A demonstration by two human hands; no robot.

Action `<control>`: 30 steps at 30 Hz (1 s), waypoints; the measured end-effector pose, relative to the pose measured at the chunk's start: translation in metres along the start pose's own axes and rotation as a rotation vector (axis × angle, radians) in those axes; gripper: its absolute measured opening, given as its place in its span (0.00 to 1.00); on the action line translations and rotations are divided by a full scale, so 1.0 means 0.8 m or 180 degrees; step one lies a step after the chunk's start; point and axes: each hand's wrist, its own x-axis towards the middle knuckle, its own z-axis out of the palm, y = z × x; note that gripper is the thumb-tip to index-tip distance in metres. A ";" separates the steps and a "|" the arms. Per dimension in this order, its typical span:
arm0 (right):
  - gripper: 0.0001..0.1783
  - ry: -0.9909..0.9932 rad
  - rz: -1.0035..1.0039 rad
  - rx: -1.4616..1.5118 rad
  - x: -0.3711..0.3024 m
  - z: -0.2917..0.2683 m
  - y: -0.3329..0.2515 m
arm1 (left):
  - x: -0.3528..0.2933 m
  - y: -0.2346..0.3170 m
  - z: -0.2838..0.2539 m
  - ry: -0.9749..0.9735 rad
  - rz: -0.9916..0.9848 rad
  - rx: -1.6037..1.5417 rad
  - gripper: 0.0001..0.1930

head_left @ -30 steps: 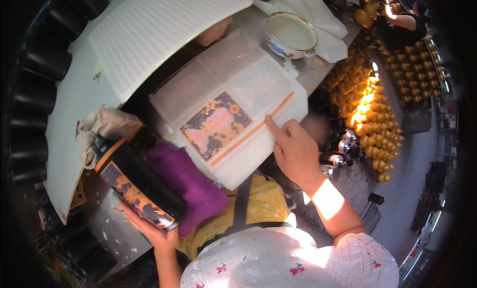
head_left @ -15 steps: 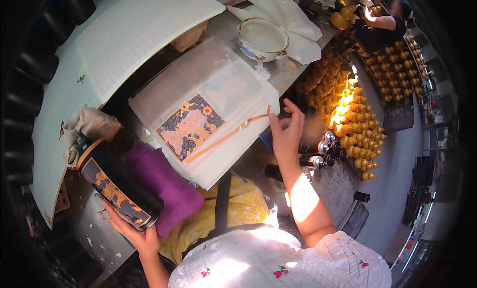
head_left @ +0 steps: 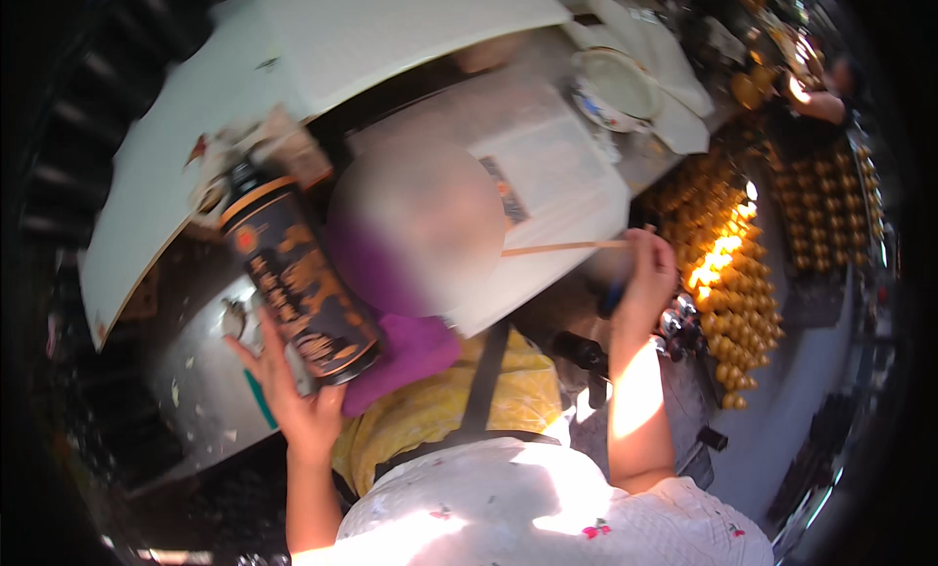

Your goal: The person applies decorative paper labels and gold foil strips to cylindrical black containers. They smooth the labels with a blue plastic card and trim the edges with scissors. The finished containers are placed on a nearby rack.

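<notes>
My left hand (head_left: 308,410) supports a black bottle (head_left: 303,283) near its base, fingers along its side. The bottle leans, its neck toward the upper left; an orange band rings its shoulder and a black-and-gold label covers its side. My right hand (head_left: 650,283) pinches one end of a thin gold strip (head_left: 567,248), which stretches left over translucent plastic sheets (head_left: 576,175). Among these sheets, part of a dark patterned label (head_left: 508,190) shows. A pale blurred patch hides the rest of it and the strip's far end. Purple cloth (head_left: 420,356) lies beside the bottle.
A large white board (head_left: 391,29) spans the far side. An enamel bowl (head_left: 647,112) stands at the back right. Rows of golden gourd-shaped pieces (head_left: 747,332) and several dark bottles (head_left: 576,351) are at the right. A person (head_left: 816,112) works beyond them.
The view has shifted, so the table sits further right. The bottle has turned, bringing more of its label into sight. The gold strip now lies nearly level, still in my right hand.
</notes>
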 end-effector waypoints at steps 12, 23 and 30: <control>0.13 -0.1537 -0.0770 0.0194 -0.044 0.021 -0.120 | 0.002 0.011 0.012 0.0311 0.0036 -0.0436 0.50; 0.19 -0.3063 -0.1648 0.0812 -0.104 0.049 -0.188 | 0.004 0.055 0.000 0.0350 -0.0068 -0.0585 0.51; 0.22 -0.3522 -0.0923 0.1722 -0.145 0.064 -0.228 | 0.048 0.117 -0.022 -0.0204 0.0657 -0.1553 0.16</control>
